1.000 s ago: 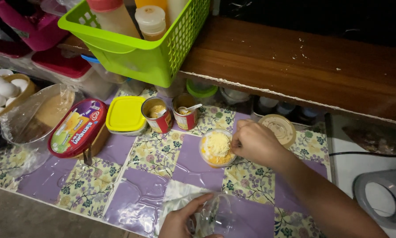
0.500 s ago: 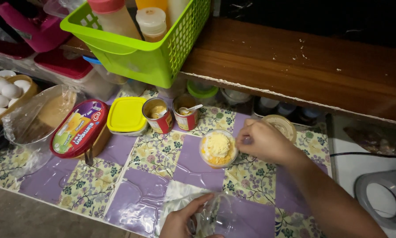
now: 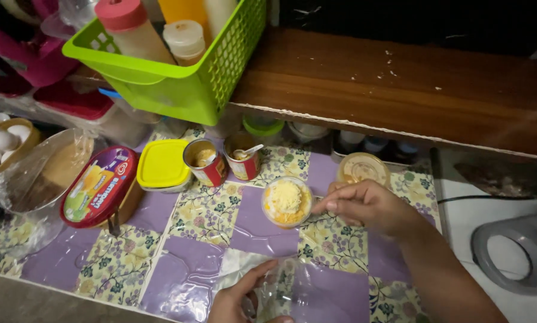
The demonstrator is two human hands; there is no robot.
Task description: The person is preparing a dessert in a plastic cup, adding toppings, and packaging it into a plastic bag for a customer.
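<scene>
The right hand (image 3: 367, 206), fingers pinched together on nothing visible, hovers just beside the dessert cup (image 3: 287, 202) (topped with grated cheese). The left hand (image 3: 241, 296) has its grip closed on a clear plastic wrapper (image 3: 292, 287) low on the floral surface (image 3: 208, 209).

Oval red-lidded tub (image 3: 98, 186) with yellow-green label at nine o'clock; two red-labelled tins (image 3: 205, 161) near centre; clear plastic packet (image 3: 286, 290) at six o'clock.
</scene>
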